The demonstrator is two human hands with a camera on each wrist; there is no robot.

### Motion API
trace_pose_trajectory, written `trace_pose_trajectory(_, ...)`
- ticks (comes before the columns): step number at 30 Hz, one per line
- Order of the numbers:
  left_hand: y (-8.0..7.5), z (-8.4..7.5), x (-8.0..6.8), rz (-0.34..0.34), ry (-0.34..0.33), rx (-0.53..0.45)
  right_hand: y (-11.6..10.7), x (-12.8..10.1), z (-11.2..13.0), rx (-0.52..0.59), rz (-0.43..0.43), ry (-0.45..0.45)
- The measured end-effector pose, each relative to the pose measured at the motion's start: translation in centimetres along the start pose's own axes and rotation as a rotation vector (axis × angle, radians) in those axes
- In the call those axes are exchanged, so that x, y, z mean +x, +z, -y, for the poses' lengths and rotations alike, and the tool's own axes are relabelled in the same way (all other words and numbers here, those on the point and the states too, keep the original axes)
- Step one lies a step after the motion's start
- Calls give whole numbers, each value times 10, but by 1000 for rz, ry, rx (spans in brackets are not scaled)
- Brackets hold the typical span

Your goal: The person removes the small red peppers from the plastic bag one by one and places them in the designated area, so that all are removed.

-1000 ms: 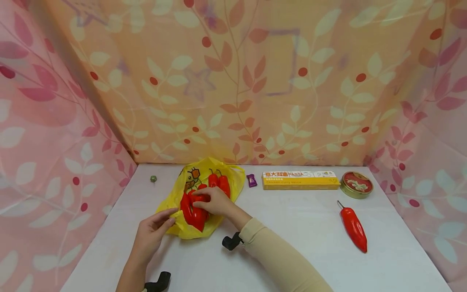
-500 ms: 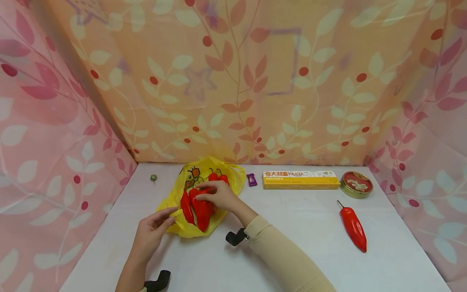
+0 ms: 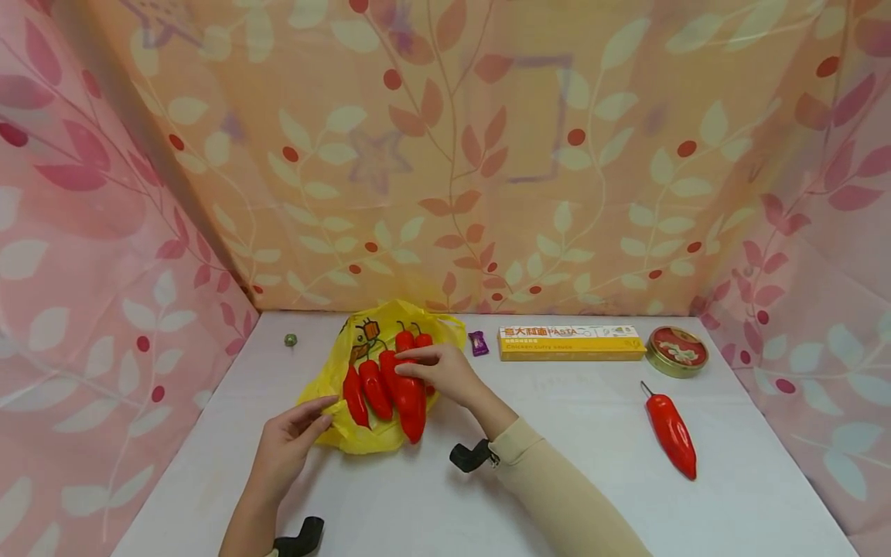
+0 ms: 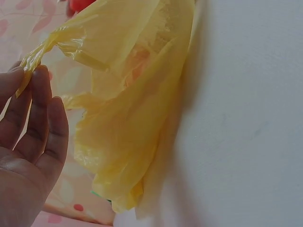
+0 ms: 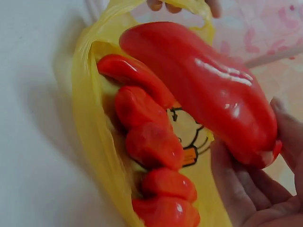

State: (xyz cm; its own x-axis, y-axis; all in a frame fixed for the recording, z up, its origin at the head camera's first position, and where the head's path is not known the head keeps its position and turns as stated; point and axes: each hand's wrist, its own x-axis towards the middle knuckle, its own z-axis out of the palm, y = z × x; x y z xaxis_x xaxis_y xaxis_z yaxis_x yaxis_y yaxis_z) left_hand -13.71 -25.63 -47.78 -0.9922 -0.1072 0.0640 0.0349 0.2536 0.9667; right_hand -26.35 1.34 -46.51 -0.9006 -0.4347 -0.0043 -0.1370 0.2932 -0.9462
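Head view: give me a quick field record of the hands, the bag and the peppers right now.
left hand: pinches edge of yellow bag
right hand: grips large red pepper over the bag
other peppers: several lying on the bag
loose pepper: on table, far right, apart
behind: pasta box, round tin, purple candy
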Motion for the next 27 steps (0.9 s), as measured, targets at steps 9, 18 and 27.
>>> trace_pose_trajectory(9, 1, -1, 0, -4, -12, 15, -32, -25, -9, 139, -109, 31)
trace_pose_trajectory(18, 0, 2, 0, -3, -36, 35, -62, -48, -6, 142, -174, 69)
trace_pose_trajectory(27, 1, 1, 2, 4, -46, 25, -88, -73, -1, 181, -84, 61)
